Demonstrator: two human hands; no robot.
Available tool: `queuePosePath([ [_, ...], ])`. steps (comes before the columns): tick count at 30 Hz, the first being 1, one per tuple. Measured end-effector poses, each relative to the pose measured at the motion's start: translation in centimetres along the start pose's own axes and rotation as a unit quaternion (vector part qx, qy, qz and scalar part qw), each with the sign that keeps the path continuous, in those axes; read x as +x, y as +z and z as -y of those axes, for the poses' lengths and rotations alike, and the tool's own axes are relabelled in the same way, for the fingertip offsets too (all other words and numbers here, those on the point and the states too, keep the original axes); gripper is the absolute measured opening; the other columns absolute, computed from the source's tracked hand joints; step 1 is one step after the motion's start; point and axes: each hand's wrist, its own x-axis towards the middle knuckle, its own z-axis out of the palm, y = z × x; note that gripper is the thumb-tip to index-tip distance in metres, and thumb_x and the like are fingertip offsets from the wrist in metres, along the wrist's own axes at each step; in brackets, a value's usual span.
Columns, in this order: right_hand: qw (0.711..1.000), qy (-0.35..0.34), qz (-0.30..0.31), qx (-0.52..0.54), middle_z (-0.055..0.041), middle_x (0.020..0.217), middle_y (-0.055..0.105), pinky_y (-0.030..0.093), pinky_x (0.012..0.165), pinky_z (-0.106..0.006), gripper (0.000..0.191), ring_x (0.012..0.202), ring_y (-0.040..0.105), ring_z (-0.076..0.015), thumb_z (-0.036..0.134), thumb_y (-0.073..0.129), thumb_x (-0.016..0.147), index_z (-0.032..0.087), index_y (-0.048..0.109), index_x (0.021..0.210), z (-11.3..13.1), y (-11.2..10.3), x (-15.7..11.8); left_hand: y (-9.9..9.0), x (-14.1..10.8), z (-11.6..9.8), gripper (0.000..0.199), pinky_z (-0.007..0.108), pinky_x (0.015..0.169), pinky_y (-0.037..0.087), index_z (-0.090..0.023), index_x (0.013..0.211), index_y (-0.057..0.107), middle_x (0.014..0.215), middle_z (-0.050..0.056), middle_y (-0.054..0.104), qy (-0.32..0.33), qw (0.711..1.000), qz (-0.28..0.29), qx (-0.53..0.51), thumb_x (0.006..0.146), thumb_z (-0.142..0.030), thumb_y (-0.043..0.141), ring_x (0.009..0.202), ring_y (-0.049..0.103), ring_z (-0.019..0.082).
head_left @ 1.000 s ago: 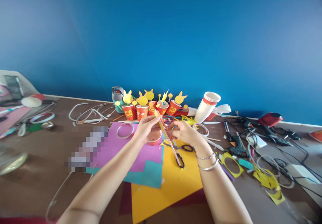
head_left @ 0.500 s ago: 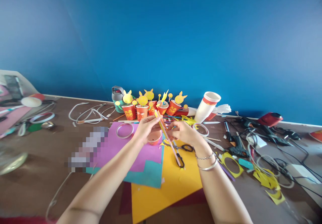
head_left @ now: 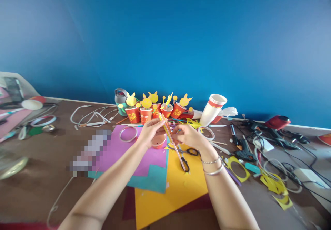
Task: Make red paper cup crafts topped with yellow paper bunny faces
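Note:
My left hand [head_left: 152,130] is closed, pinching the upper part of some thin drinking straws [head_left: 173,140], pink, white and yellow. They slant down to the right over the scissors [head_left: 184,164]. Close to the straws' right side is my right hand [head_left: 187,135], its fingers bent together; what they hold, if anything, is hard to make out. A red paper cup [head_left: 159,144] stands behind my left hand, partly hidden. Below lie purple [head_left: 119,154], teal [head_left: 155,180] and yellow paper sheets [head_left: 178,192].
Several red cups [head_left: 132,115] with yellow paper figures stand along the blue wall, beside a grey-green bottle [head_left: 121,99]. Right of them leans a stack of white cups [head_left: 210,111]. Glue guns [head_left: 244,150], cables and yellow paper scraps [head_left: 237,169] lie at right. Tape rolls [head_left: 128,134] flank the hands.

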Motion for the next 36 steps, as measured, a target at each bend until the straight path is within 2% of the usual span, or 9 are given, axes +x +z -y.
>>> queuePosePath([
  [6, 1.0, 0.009, -0.005, -0.003, -0.0013, 0.062, 0.07, 0.045, 0.054, -0.022, 0.011, 0.061, 0.067, -0.0161, 0.016, 0.056, 0.07, 0.017, 0.06, 0.081, 0.2, 0.0, -0.1, 0.1, 0.0, -0.1, 0.04, 0.025, 0.067, 0.054, -0.015, 0.086, 0.073, 0.08, 0.006, 0.076, 0.002, 1.0, 0.004, 0.005, 0.055, -0.039, 0.085, 0.069, 0.071, 0.016],
  [12, 1.0, -0.013, -0.001, 0.016, -0.0022, 0.069, 0.071, 0.046, 0.059, -0.024, 0.013, 0.064, 0.065, -0.0158, 0.016, 0.059, 0.068, 0.017, 0.061, 0.081, -1.2, -0.1, 0.5, -0.1, 0.0, 0.0, 0.039, 0.026, 0.067, 0.054, -0.015, 0.087, 0.073, 0.081, 0.006, 0.076, 0.008, 1.0, 0.003, 0.013, 0.058, -0.038, 0.084, 0.07, 0.071, 0.017],
  [17, 0.995, -0.058, -0.087, 0.009, -0.003, 0.076, 0.069, 0.043, 0.062, -0.026, 0.016, 0.068, 0.058, -0.0147, 0.023, 0.06, 0.07, 0.016, 0.068, 0.082, -1.1, -1.3, 0.6, -0.4, 0.1, 0.1, 0.031, 0.026, 0.069, 0.054, -0.014, 0.082, 0.072, 0.078, 0.007, 0.075, 0.028, 0.999, 0.018, 0.022, 0.064, -0.038, 0.08, 0.072, 0.071, 0.018],
  [20, 0.991, -0.047, -0.126, 0.021, -0.0007, 0.067, 0.062, 0.036, 0.055, -0.026, 0.022, 0.059, 0.048, -0.012, 0.03, 0.06, 0.073, 0.016, 0.071, 0.086, -0.4, -2.1, 0.1, -0.4, 0.1, 0.2, 0.031, 0.028, 0.068, 0.054, -0.013, 0.082, 0.072, 0.076, 0.008, 0.075, 0.024, 0.999, 0.011, 0.019, 0.062, -0.035, 0.081, 0.069, 0.071, 0.019],
  [23, 0.985, -0.054, -0.142, 0.085, 0.0005, 0.064, 0.057, 0.032, 0.053, -0.026, 0.025, 0.057, 0.043, -0.0111, 0.037, 0.061, 0.074, 0.018, 0.07, 0.087, 0.0, -2.8, -0.5, -0.2, 0.0, 0.2, 0.034, 0.027, 0.067, 0.055, -0.011, 0.083, 0.072, 0.075, 0.009, 0.075, 0.013, 0.999, 0.023, 0.024, 0.06, -0.033, 0.082, 0.068, 0.071, 0.019],
  [25, 0.977, -0.074, -0.132, 0.15, 0.0004, 0.066, 0.055, 0.034, 0.054, -0.025, 0.021, 0.06, 0.045, -0.0113, 0.036, 0.062, 0.073, 0.018, 0.068, 0.082, 0.0, -3.3, -1.0, -0.1, -0.2, 0.1, 0.037, 0.025, 0.065, 0.054, -0.011, 0.087, 0.073, 0.078, 0.01, 0.075, 0.006, 0.999, 0.03, 0.034, 0.06, -0.035, 0.082, 0.069, 0.071, 0.019],
  [28, 0.973, -0.07, -0.071, 0.208, 0.0012, 0.067, 0.053, 0.035, 0.055, -0.025, 0.015, 0.059, 0.045, -0.0105, 0.031, 0.063, 0.069, 0.019, 0.064, 0.077, -0.1, -4.0, -1.8, -0.1, -0.3, -0.2, 0.041, 0.024, 0.062, 0.053, -0.013, 0.089, 0.073, 0.081, 0.01, 0.076, -0.018, 0.998, 0.039, 0.054, 0.06, -0.04, 0.083, 0.068, 0.071, 0.018],
  [31, 0.983, -0.056, -0.014, 0.174, 0.0014, 0.075, 0.055, 0.036, 0.055, -0.024, 0.018, 0.06, 0.046, -0.0095, 0.024, 0.062, 0.067, 0.019, 0.063, 0.084, -0.1, -4.1, -1.9, -0.1, -0.5, -0.2, 0.042, 0.026, 0.062, 0.053, -0.013, 0.086, 0.073, 0.08, 0.011, 0.076, -0.053, 0.992, 0.073, 0.091, 0.057, -0.042, 0.084, 0.065, 0.07, 0.018],
  [36, 0.995, -0.051, -0.016, 0.085, 0.0037, 0.07, 0.054, 0.038, 0.058, -0.024, 0.023, 0.062, 0.049, -0.0104, 0.018, 0.059, 0.066, 0.018, 0.057, 0.09, 0.0, -2.2, -0.7, 0.3, -0.8, 0.3, 0.042, 0.024, 0.057, 0.05, -0.013, 0.081, 0.075, 0.073, 0.01, 0.074, -0.087, 0.975, 0.131, 0.157, 0.056, -0.044, 0.084, 0.057, 0.066, 0.016],
])
